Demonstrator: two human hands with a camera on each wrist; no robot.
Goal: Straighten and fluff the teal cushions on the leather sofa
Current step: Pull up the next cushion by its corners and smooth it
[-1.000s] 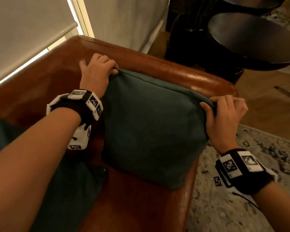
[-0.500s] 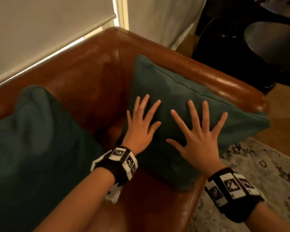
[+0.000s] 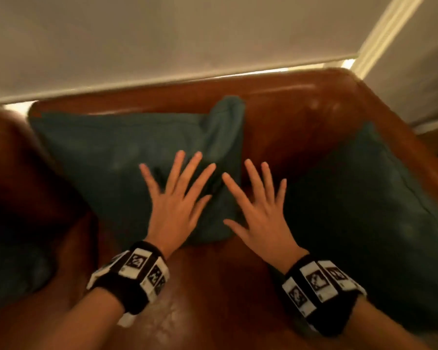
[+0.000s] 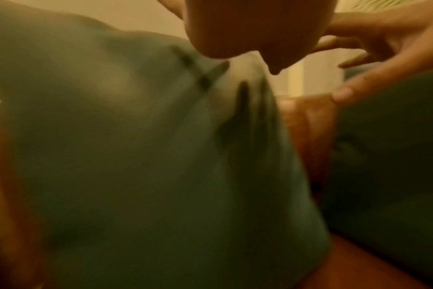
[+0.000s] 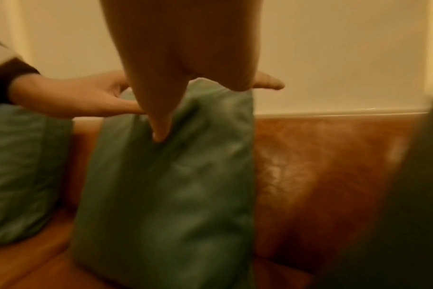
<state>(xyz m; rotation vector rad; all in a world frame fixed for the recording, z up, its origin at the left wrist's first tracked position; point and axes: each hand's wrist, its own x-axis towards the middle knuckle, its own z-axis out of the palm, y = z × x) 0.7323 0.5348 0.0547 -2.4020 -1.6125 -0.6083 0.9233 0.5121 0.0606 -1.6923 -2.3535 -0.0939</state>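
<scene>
A crumpled teal middle cushion (image 3: 106, 152) leans on the brown leather sofa (image 3: 301, 109) back, its right top corner folded up. My left hand (image 3: 177, 195) is spread flat over its front, fingers straight. My right hand (image 3: 258, 210) is spread just to the right, over the cushion's right edge. The frames do not show whether either palm presses the fabric. The left wrist view shows the cushion (image 4: 136, 156) close up and the right hand (image 4: 383, 48) beside it. A second teal cushion (image 3: 364, 210) stands against the right armrest. A third (image 3: 10, 261) lies at the lower left.
A white roller blind (image 3: 187, 34) hangs behind the sofa back. Bare leather seat (image 3: 213, 286) lies between the cushions under my wrists. The right wrist view shows the sofa back (image 5: 334, 166) right of the middle cushion (image 5: 173, 195).
Both hands let go of the right cushion's top corners, patted its front, then moved left to the middle cushion. My view swung left with them.
</scene>
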